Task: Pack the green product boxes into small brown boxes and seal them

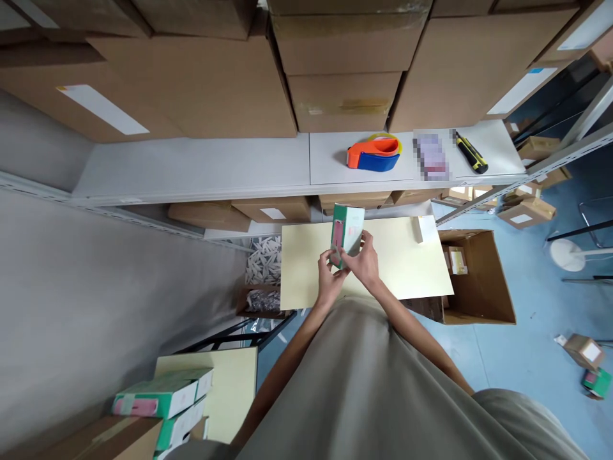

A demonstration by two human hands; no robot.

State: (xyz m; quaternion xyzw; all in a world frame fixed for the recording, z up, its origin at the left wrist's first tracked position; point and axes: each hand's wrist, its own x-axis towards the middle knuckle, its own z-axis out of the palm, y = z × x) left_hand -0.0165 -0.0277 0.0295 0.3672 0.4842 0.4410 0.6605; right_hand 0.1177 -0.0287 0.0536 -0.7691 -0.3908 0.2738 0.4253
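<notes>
A small green and white carton with a pink picture on its side is held upright over the cream tabletop. My left hand grips its lower left corner, thumb and fingers closed on it. On the other side, my right hand has its fingers round the right edge and its thumb across the lower front. The carton's base is partly covered by my fingers. Near the far right end of the tabletop stands a small white box.
A grey shelf bears an orange and blue tape dispenser and a yellow-black box cutter. Large cardboard boxes stand behind. An open carton is at the right; more green boxes are stacked lower left.
</notes>
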